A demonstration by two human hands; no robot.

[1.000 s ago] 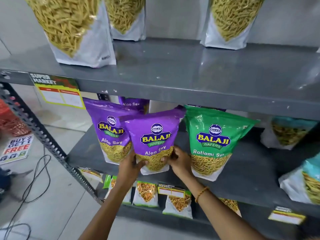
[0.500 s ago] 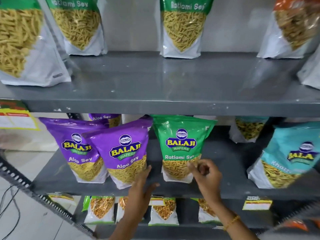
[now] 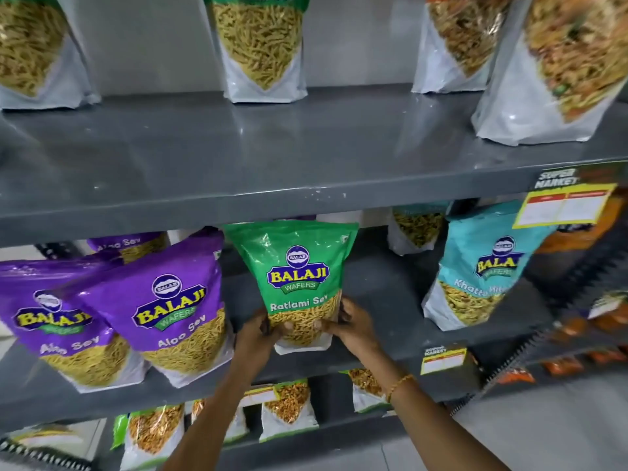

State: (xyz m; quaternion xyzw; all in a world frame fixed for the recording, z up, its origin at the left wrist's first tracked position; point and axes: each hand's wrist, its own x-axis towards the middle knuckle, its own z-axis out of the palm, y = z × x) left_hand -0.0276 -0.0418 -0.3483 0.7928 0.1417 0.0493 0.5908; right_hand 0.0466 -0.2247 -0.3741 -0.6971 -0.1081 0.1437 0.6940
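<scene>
Two purple bags [image 3: 163, 300] lean beside the green bag [image 3: 292, 256].

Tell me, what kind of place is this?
Probably a supermarket. Grey shelves hold rows of snack bags, and yellow tags on the shelf edges read "Super Market". The left hand and right hand grip a green bag, as if arranging stock.

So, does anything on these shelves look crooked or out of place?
Yes: on the middle shelf the near purple packet leans sideways across the left purple packet, and the blue packet tilts too. The green packet, held by the left hand and right hand, stands straighter. Nothing looks spilled or torn.
</scene>
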